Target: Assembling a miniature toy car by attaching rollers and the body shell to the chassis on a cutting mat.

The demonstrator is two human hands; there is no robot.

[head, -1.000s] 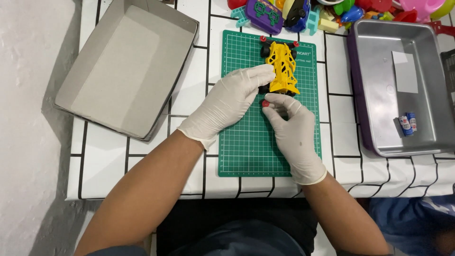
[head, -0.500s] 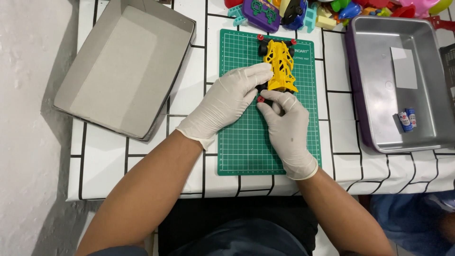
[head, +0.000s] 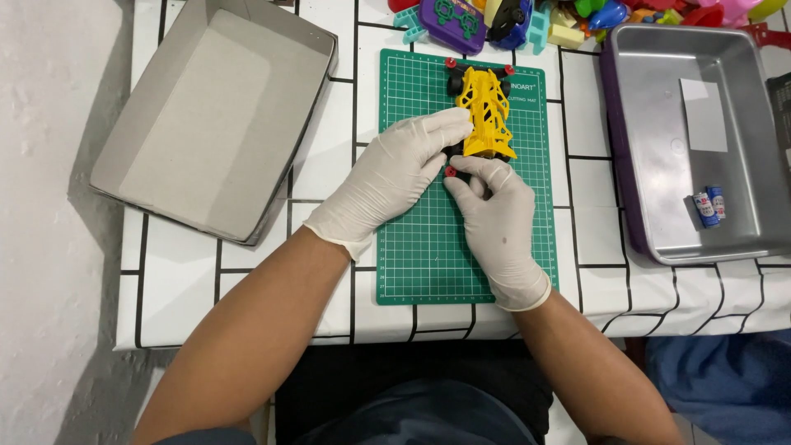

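Observation:
A yellow toy car [head: 486,115] with black wheels and small red rollers lies lengthwise on a green cutting mat [head: 420,255]. Both hands wear white gloves. My left hand [head: 391,177] reaches in from the left, its fingertips pressed on the car's left side near the rear. My right hand [head: 494,214] sits just below the car, with fingers pinching its rear end beside a red roller [head: 451,171]. The rear of the car is hidden under my fingers.
A grey cardboard box lid [head: 206,115] lies at the left. A metal tray [head: 700,140] at the right holds a white paper slip and two small batteries [head: 709,204]. Colourful toy parts [head: 527,16] crowd the far edge of the white grid-patterned table.
Both hands and the car shifted slightly on the mat. My right hand's fingers moved closer onto the car's rear end; the grip otherwise stays the same.

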